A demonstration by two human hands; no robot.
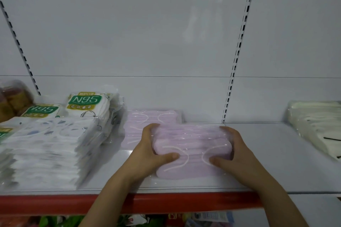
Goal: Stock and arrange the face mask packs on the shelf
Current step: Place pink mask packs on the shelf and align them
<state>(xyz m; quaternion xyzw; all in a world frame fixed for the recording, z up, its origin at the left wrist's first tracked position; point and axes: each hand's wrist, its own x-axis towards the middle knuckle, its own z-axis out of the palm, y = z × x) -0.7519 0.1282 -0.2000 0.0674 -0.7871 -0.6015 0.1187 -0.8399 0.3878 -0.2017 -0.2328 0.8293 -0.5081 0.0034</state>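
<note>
1. We face the shelf point(258, 153), a white deck with a red front lip that spans the whole view; our task's things all lie on it.
2. At the left stands the white pack stack point(48, 145), tall and close to the front edge, with N95 packs point(86, 105) propped behind it.
3. At the far right lies a cream pack pile point(317, 125), well apart from our hands.
4. In the middle lies the pink mask pack point(191, 155), flat on the deck, its long axis running left to right, parallel to the front lip. It partly overlaps a second pink pack point(140, 123) lying behind it and to the left.
5. Our left hand point(149, 151) clamps the pack's left end, fingers curled over the far edge, thumb pressed on top.
6. Our right hand point(234, 151) mirrors it on the right end, thumb on top near the ear loops.
7. We judge that the next move turns on this: the rear pack sits leftward and back from our grip, so the left hand is nearer, and squaring the two means sliding the held pack along its long axis.
</note>
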